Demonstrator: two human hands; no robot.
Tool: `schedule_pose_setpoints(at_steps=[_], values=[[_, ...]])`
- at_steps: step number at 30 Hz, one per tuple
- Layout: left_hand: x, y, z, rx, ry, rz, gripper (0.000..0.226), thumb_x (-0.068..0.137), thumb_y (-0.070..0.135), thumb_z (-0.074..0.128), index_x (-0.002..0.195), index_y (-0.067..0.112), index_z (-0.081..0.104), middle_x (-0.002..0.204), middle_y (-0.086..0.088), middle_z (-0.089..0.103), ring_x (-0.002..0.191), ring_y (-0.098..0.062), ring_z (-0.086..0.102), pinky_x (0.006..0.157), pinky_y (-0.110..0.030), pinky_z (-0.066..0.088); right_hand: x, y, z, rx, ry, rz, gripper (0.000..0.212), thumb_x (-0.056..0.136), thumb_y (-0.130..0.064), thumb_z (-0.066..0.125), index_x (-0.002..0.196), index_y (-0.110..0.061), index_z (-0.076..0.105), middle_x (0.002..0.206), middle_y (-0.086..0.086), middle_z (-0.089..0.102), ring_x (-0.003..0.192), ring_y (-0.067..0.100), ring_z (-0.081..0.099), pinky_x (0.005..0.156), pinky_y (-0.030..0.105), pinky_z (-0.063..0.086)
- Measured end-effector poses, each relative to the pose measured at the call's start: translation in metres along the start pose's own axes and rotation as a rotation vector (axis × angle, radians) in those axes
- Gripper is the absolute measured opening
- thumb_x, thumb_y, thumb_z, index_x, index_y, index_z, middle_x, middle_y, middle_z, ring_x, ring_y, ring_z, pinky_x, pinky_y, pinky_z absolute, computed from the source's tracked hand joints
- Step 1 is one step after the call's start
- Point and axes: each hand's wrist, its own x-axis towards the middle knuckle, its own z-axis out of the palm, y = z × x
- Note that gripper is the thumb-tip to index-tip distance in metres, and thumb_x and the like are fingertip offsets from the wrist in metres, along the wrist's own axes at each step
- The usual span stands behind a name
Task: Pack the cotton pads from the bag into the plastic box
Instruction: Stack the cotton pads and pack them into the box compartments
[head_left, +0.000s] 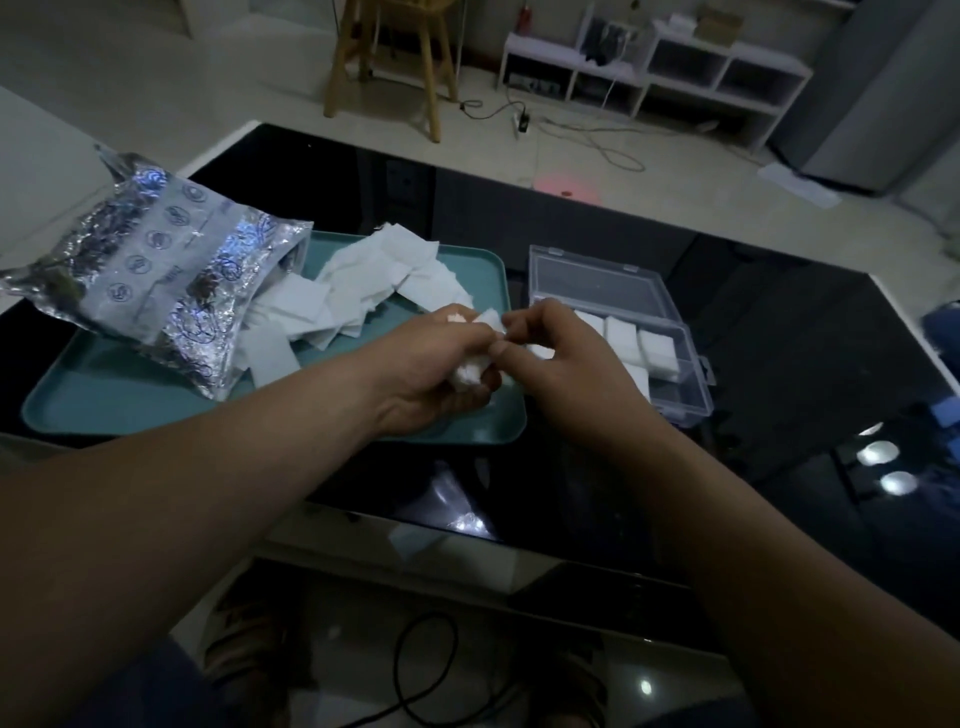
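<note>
- A crinkled silver foil bag (156, 270) lies on its side at the far left, resting on the left part of a teal tray (104, 400), with its open mouth facing right.
- Loose cotton pads (384, 270) spill from the bag's mouth in a flat, overlapping heap across the far half of the tray.
- The left hand (426, 369) hovers over the tray's near right corner. Its fingers are curled round a small clump of pads (470, 374), which bulges out white between palm and fingers.
- The right hand (566, 364) meets the left one. Its thumb and forefinger pinch the upper edge of that clump, and the other fingers are bent.
- Just to the right of the tray, partly behind the right hand, stands the clear plastic box (691, 384). Its hinged lid (597, 286) is laid open on the far side.
- Stacked pads (639, 348) already fill several compartments of the box, standing side by side in neat white blocks.
- Tray and box both sit on a glossy black table (571, 218).
</note>
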Motion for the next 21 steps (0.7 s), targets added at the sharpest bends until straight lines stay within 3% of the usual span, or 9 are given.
schedule_pose_setpoints(at_steps=[3,8,11,16,21], values=[[-0.002,-0.001,0.008,-0.003,-0.123,-0.025,0.001,0.103,0.014,0.053,0.104,0.015,0.053,0.078,-0.007,0.058,0.058,-0.014,0.049,0.045,-0.017,0.038,0.003,0.003,-0.009,0.22,0.005,0.107,0.013,0.089,-0.031,0.068,0.101,-0.027,0.064,0.099,-0.002,0.075,0.098,0.023,0.072,0.093,0.056,0.057],[0.0,-0.002,0.012,-0.027,-0.224,-0.014,0.017,0.106,0.032,0.051,0.114,0.017,0.055,0.081,-0.004,0.058,0.06,-0.011,0.049,0.047,-0.016,0.033,0.007,0.006,-0.024,0.3,0.063,0.091,0.01,0.097,-0.018,0.071,0.105,-0.02,0.067,0.101,0.013,0.075,0.097,0.031,0.074,0.094,0.052,0.059],[0.0,-0.002,0.014,-0.001,-0.253,-0.013,0.023,0.105,0.038,0.051,0.114,0.02,0.062,0.085,-0.002,0.059,0.062,-0.01,0.049,0.048,-0.016,0.033,0.007,0.01,-0.023,0.313,0.035,0.098,0.007,0.097,-0.014,0.071,0.103,-0.016,0.068,0.096,0.015,0.076,0.085,0.025,0.073,0.092,0.054,0.059],[0.001,0.003,0.019,-0.056,-0.287,-0.095,0.052,0.097,0.069,0.044,0.104,0.022,0.066,0.08,-0.007,0.057,0.062,-0.016,0.051,0.044,-0.018,0.027,0.016,0.011,-0.035,0.333,0.02,0.089,0.009,0.096,-0.013,0.07,0.103,-0.018,0.071,0.095,0.0,0.078,0.091,0.018,0.073,0.088,0.042,0.056],[0.001,0.001,0.023,-0.086,-0.34,-0.111,0.048,0.1,0.063,0.044,0.125,0.026,0.062,0.084,-0.008,0.062,0.068,-0.019,0.062,0.042,-0.014,0.039,0.018,0.008,-0.038,0.287,-0.059,0.03,0.007,0.094,-0.009,0.072,0.098,-0.016,0.072,0.092,-0.001,0.076,0.084,0.011,0.07,0.079,0.031,0.055]])
